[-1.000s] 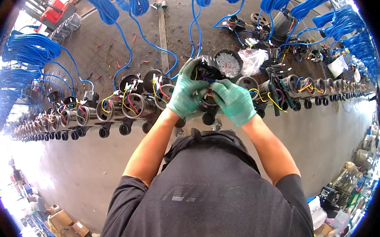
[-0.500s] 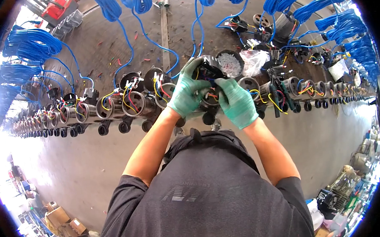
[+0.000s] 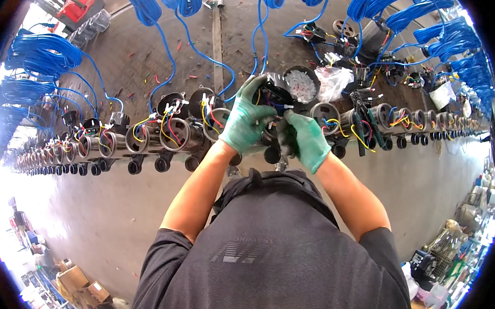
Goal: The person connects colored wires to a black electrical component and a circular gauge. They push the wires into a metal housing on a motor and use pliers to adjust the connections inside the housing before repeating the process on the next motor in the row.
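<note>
Steadiness seems why my left hand [image 3: 242,120] clasps the black fitting [image 3: 278,91], upper centre of frame; whether my curled right hand [image 3: 306,137] pinches anything, I cannot tell.

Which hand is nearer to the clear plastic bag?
Right. The right hand is below and left of the clear plastic bag in the picture; the left hand is farther left, beyond the white-filled bowl.
</note>
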`<state>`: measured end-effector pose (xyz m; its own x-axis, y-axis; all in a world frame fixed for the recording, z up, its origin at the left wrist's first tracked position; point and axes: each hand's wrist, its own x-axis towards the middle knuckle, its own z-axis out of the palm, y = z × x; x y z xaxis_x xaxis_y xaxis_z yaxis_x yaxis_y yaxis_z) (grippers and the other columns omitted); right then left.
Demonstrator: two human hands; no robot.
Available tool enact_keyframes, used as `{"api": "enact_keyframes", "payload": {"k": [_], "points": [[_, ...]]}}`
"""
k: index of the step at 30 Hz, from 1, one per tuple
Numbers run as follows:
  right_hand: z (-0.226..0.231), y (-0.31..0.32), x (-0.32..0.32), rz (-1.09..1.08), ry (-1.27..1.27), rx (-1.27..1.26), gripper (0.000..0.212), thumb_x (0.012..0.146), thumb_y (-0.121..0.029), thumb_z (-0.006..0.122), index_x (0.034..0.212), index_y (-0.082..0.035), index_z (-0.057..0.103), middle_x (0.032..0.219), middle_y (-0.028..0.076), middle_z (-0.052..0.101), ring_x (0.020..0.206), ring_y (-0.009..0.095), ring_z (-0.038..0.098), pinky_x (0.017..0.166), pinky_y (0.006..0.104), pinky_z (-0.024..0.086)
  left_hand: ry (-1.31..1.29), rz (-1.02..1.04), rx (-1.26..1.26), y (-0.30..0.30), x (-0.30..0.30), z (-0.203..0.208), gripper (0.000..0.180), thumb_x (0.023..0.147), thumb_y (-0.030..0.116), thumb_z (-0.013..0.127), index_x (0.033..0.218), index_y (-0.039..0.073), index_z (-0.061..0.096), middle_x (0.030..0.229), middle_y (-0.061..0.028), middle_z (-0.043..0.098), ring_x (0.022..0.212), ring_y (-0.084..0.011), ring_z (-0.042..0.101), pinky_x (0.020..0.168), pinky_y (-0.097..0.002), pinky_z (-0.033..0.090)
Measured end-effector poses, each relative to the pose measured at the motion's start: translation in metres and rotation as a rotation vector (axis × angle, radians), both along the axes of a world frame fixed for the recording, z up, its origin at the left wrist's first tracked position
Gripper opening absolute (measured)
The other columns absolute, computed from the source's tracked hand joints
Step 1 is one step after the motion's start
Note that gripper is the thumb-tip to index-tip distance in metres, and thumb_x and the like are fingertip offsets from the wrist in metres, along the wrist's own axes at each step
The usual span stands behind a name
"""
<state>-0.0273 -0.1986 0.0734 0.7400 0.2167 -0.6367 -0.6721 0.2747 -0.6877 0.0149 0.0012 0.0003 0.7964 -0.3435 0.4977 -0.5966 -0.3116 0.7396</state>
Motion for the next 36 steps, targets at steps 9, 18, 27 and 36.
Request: {"api": "enact_keyframes", "payload": {"k": [9,18,27,36], "points": [[-0.012,-0.018,0.015,0.376,-1.538,-1.189,0.024,0.091,-0.011,0.074,0.113,-0.008,0.069,0.1,0.015,0.069,0.075,0.037,0.07,0.064,0.046,0.057,0.025,0.037,-0.056,-0.004,-0.001,0.002,0.032,0.072,0.005,0.084,0.102,0.013,0.082,0.159,-0.0235,0.042,0.148,-0.0463,0.038,0.122,-0.0503,0.034],[0.028,-0.015,0.026,0.641,-0.746,-0.899,0.023,0.1,-0.022,0.065,0.111,-0.002,0.069,0.093,0.026,0.073,0.089,0.044,0.072,0.078,0.0496,0.056,0.144,0.052,-0.007,-0.003,-0.003,0.003,0.03,0.069,0.0,0.084,0.098,0.01,0.081,0.163,-0.0269,0.035,0.155,-0.0475,0.03,0.127,-0.0502,0.028],[-0.011,-0.077,0.197,1.315,-0.844,-1.308,0.026,0.09,-0.012,0.069,0.114,-0.01,0.077,0.101,0.019,0.077,0.092,0.036,0.074,0.084,0.0424,0.059,0.098,0.074,-0.015,-0.005,0.0,0.005,0.027,0.073,0.001,0.085,0.099,0.01,0.082,0.165,-0.0259,0.032,0.154,-0.0455,0.034,0.126,-0.0475,0.031],[-0.133,-0.054,0.223,1.771,-0.85,-1.459,0.037,0.084,-0.008,0.069,0.12,-0.012,0.075,0.117,0.017,0.076,0.109,0.039,0.073,0.091,0.043,0.058,0.178,0.111,-0.108,-0.006,-0.002,-0.001,0.029,0.073,-0.004,0.085,0.098,0.01,0.081,0.165,-0.0236,0.032,0.153,-0.0435,0.037,0.125,-0.0462,0.035]]}}
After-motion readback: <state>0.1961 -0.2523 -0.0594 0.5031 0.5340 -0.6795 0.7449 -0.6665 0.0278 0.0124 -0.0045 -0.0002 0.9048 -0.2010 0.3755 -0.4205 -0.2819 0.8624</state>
